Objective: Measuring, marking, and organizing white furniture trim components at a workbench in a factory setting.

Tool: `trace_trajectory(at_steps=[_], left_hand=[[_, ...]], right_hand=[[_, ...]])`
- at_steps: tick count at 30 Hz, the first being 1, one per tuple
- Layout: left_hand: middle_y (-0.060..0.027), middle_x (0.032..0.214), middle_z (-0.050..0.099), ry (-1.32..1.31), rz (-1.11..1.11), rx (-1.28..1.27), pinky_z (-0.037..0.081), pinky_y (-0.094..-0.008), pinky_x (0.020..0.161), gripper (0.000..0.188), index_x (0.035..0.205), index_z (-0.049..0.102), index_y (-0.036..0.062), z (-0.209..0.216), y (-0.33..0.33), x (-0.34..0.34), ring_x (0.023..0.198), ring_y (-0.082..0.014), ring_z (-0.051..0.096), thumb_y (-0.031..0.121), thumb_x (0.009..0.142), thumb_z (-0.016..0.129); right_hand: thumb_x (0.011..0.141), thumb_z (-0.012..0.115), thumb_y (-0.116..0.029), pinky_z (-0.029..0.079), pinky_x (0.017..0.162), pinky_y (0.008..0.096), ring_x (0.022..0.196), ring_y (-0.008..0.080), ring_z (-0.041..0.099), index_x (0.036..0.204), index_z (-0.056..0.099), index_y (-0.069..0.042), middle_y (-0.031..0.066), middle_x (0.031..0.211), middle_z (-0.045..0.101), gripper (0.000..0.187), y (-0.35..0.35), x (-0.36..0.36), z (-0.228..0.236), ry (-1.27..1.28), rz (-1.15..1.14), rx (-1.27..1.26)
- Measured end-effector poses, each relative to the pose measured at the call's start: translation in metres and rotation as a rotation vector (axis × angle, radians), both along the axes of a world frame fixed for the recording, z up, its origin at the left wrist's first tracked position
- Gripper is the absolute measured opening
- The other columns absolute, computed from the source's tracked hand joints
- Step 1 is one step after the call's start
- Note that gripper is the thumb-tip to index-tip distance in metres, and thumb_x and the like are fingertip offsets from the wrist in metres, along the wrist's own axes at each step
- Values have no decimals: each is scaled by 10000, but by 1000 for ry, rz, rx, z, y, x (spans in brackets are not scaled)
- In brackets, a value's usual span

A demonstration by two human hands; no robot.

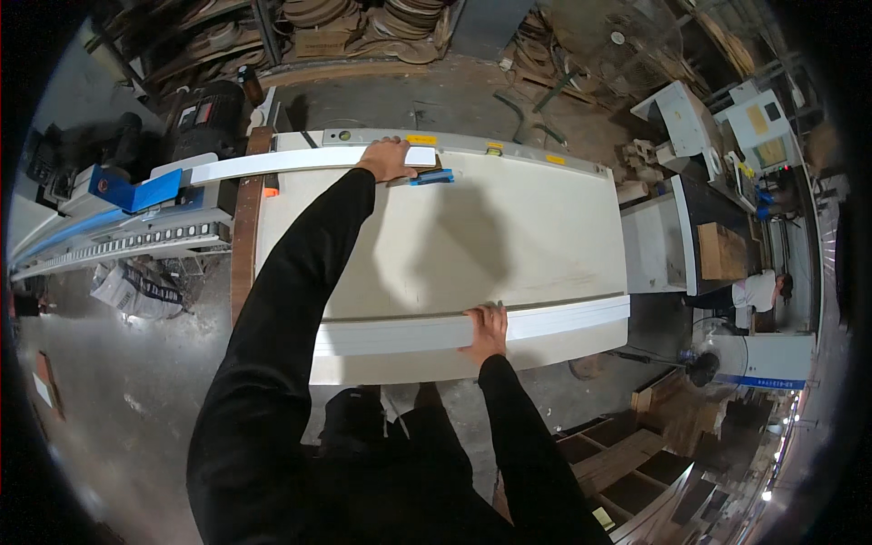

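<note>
My left hand point(388, 159) reaches to the far side of the pale worktable point(545, 227), its fingers curled over a long white strip point(291, 162) near that strip's right end. The strip runs left off the table toward a machine with blue guards point(156, 191). A grey spirit level point(472, 146) lies along the far edge, just beyond this hand. Close by on the right is a small blue tool point(431, 177), partly covered. Along the near edge lie several white strips point(572, 316) side by side. My right hand point(487, 332) grips across these, fingertips over their far edge.
A dark motor point(207, 120) stands beyond the machine at left. Below the machine lies a white sack point(141, 289) on the floor. To the right are a cabinet with a cardboard box point(722, 252), a person point(756, 291) farther off, and wooden shelving point(627, 463) at lower right.
</note>
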State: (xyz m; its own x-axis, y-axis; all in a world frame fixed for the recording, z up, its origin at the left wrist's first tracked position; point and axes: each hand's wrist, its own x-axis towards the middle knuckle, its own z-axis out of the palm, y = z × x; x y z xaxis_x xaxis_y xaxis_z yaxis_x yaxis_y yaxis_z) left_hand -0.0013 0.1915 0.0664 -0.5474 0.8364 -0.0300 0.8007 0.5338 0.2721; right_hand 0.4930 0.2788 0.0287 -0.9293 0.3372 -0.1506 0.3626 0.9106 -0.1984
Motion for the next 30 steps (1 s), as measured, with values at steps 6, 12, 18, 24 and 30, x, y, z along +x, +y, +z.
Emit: trace_trajectory(at_steps=[6, 12, 18, 24, 30], left_hand=[[-247, 1225, 690, 43, -47, 132, 522, -508, 1018, 689, 1323, 622, 21, -17, -30, -5, 1179, -434, 652, 445, 820, 828], [-246, 1137, 697, 131, -8, -91, 543, -546, 901, 509, 1186, 628, -19, -68, -162, -63, 1041, -453, 674, 334, 863, 802], [-192, 1201, 735, 343, -35, -211, 575, -536, 882, 769, 1318, 668, 52, -39, -310, -124, 1096, -444, 690, 647, 834, 730], [-203, 1425, 635, 175, 295, -540, 440, -524, 1154, 767, 1366, 632, 85, 3, -332, -163, 1373, -430, 549, 399, 719, 897], [-212, 1276, 710, -22, 150, -407, 543, -525, 1023, 686, 1299, 644, 66, -57, -207, -116, 1211, -436, 664, 321, 720, 908]], right_hand=[[586, 994, -345, 104, 1315, 578, 1462, 306, 361, 1359, 539, -197, 52, 1378, 503, 909, 1, 5, 2, -25, -72, -62], [569, 995, -337, 169, 1300, 583, 1464, 325, 372, 1387, 569, -179, 73, 1427, 526, 937, 20, 29, -8, -48, -40, -76], [589, 963, -285, 174, 1319, 564, 1481, 337, 372, 1408, 554, -181, 73, 1469, 511, 921, 24, 33, -11, 16, -58, -130], [528, 982, -293, 177, 1304, 587, 1485, 344, 363, 1390, 528, -206, 76, 1449, 504, 979, 13, 16, -19, 130, -46, -133], [502, 989, -368, 216, 1288, 612, 1486, 373, 368, 1405, 521, -211, 80, 1456, 493, 1029, 8, 15, -13, 82, 45, -109]])
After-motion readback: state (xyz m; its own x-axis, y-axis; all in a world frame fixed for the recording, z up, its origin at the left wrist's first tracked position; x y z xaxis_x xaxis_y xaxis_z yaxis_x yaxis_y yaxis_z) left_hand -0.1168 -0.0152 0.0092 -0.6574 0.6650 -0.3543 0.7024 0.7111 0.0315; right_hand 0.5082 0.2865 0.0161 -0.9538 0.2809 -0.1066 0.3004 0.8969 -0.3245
